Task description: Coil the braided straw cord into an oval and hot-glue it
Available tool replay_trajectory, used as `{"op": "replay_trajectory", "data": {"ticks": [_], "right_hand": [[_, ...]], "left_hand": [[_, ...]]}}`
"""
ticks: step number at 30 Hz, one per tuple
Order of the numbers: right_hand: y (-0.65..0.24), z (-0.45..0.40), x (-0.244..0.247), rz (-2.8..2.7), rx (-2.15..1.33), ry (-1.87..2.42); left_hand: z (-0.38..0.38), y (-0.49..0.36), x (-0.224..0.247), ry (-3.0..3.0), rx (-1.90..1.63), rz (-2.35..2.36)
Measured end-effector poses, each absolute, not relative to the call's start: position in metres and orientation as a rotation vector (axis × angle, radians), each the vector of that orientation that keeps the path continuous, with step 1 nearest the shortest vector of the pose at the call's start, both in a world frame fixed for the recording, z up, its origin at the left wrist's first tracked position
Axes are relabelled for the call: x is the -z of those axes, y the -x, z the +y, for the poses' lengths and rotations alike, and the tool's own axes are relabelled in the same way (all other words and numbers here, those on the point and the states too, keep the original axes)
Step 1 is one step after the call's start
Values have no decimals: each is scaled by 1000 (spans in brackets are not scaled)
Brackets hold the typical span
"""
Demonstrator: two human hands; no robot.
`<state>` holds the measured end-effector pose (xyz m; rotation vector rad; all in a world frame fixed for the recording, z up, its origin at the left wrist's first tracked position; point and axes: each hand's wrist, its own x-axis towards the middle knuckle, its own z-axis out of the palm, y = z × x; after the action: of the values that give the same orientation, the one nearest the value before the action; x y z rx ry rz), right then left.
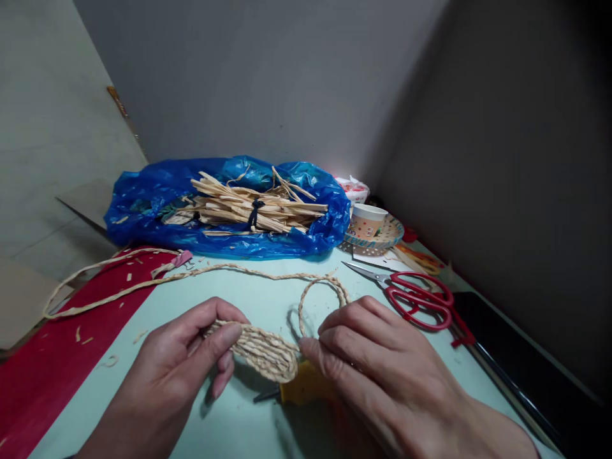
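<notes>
My left hand point(179, 357) is closed around one end of a flat oval piece of coiled straw cord point(265, 352), with the thumb pressed on top. At the other end of that piece, my right hand point(387, 366) pinches the straw cord near the coil's rounded edge. The twisted cord point(258, 274) loops up beside my right fingers and runs left across the table in a long bend. Below the coil lies a yellow tool with a dark pointed nozzle point(303, 386), perhaps a glue gun, partly hidden by my right hand.
A blue plastic bag point(148, 204) at the back holds a tied straw bundle point(287, 210). Beside it, a paper cup point(368, 222) stands in a woven basket point(393, 234). Red-handled scissors point(421, 296) lie right, near a black flat object point(516, 357). Red material point(95, 319) covers the left side.
</notes>
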<state>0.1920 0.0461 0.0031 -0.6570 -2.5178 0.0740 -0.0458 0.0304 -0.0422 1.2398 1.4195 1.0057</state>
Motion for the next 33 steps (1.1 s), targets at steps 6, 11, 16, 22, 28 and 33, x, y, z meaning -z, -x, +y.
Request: {"op": "replay_trajectory", "data": {"ticks": [6,11,16,22,28,33], "right_hand": [[-192,44,7,-2510,-26,612],[-191,41,8,-2515,2,607],[-189,43,6,-2475,-16,606],[-189,45,9,-2430,-28,659],[-190,43,8,-2455,-71,649],[-188,45,12,-2446,-66,569]], "left_hand": [[31,40,36,-1214,-1024,1470],[31,41,34,-1214,-993,1460],[35,41,33,-1197,-976,1444],[35,42,34,-1144,-953,1383],[37,44,35,-1086,-923,1377],[37,43,35,-1080,-927,1414]]}}
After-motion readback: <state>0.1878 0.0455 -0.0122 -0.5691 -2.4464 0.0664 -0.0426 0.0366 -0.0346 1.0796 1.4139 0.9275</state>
